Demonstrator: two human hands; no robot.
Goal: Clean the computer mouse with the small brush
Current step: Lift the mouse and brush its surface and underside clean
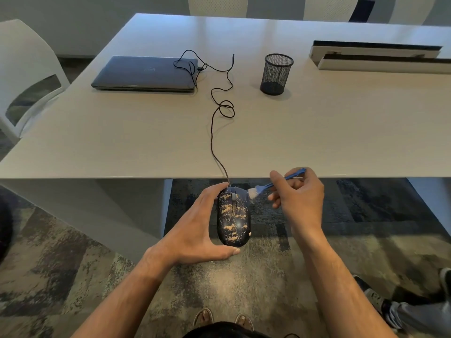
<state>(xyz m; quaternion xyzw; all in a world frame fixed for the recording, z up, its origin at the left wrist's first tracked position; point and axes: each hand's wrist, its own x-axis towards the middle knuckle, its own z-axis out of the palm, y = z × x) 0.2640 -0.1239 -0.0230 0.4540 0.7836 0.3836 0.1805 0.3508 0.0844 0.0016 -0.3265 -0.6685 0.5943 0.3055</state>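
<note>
A black wired computer mouse (233, 215) speckled with tan dust is held in the air in front of the table edge, over the carpet. My left hand (199, 230) grips it from the left side, thumb under its rear end. My right hand (299, 196) pinches a small blue brush (275, 182) with pale bristles. The bristles touch the mouse's front right corner, beside the scroll wheel. The mouse cable (214, 132) runs up over the table edge.
On the white table (122, 132) lie a closed grey laptop (146, 73), with the cable plugged into it, and a black mesh pen cup (277, 74). White cable trays (380, 57) sit at the back right. A white chair (26, 76) stands left. Another person's shoes (380, 298) show bottom right.
</note>
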